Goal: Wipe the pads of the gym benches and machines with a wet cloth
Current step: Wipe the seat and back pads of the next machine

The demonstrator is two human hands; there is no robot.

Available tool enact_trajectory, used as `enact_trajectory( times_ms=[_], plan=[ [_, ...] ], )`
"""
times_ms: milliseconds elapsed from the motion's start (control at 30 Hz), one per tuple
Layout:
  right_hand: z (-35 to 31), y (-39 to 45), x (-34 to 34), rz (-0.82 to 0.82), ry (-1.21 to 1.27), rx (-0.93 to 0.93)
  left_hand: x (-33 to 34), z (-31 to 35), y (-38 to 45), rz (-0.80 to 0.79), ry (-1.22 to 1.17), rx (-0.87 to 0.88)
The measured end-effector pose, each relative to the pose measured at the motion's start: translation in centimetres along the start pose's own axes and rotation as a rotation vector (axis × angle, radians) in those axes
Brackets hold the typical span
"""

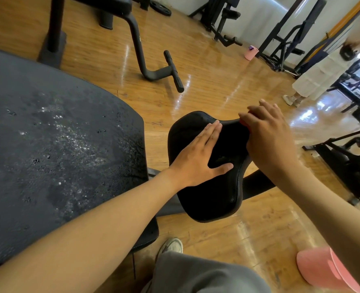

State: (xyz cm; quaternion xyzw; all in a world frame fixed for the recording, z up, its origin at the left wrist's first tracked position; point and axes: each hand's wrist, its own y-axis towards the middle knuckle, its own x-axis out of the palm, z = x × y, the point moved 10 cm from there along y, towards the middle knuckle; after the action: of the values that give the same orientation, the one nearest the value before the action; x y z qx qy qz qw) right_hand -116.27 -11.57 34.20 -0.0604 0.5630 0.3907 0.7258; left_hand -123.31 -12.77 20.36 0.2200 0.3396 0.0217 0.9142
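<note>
R hand (pixel 269 134): fingers curled over far right edge of the small black seat pad (pixel 206 182). A sliver of red/pink shows under the fingers at approx the pad rim, prob. the cloth (pixel 243 122), bunched beneath the palm. Most of it hidden, so can't confirm how it is held beyond "curled down on it". Fingertips (pixel 251 115) point toward far edge of pad.

L hand (pixel 198 157): flat, fingers straight and together, thumb splayed out, palm pressed on pad's top face near its left-centre. Looks like bracing, not wiping; holds nothing.

Pad: dark, saddle-shaped, on a black arm, floor visible all round it. Surface shiny; wet vs. just glossy — can't tell.

Just left of it, separate w/ a gap: large bench pad (pixel 54 144), grey-black, with droplets and white specks across its face. Reads as damp already, judgement only.

Step in hand (judgement): wiping the small seat pad, R hand working the far/right rim while L steadies it.

Next move calls for: drag cloth back across the top face toward near edge; L hand must lift or shift, since it covers a part of the surface to be wiped. Keep pressure even; the pad may swivel on its arm.

Periphery: pink bucket (pixel 322 269) at lower right on wood floor (pixel 217 81), near own shoe (pixel 171 247).
</note>
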Motion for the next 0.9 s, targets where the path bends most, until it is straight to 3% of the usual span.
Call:
enact_trajectory(
  times_ms=[100,267,400,600,700,900],
  plan=[
    [-2.7,-1.3,1.4,-0.056,-0.030,-0.188,0.0,0.0,0.0,0.014,-0.017,-0.002],
    [-1.4,-0.3,1.0,-0.041,-0.053,-0.075,0.0,0.0,0.0,0.006,-0.008,-0.008],
    [-2.3,-0.8,1.4,-0.064,-0.021,-0.181,-0.3,0.3,0.1,-0.007,0.006,-0.021],
    [0.2,-0.9,0.6,-0.178,0.110,-0.054,-4.0,4.6,0.9,0.188,-0.124,0.027],
    [1.9,-1.4,0.2,-0.193,0.079,0.011,-4.3,5.9,0.9,0.188,-0.166,0.079],
    [5.1,-2.5,0.7,-0.367,0.318,0.083,-4.1,6.9,1.9,0.139,-0.205,0.069]
  ],
)
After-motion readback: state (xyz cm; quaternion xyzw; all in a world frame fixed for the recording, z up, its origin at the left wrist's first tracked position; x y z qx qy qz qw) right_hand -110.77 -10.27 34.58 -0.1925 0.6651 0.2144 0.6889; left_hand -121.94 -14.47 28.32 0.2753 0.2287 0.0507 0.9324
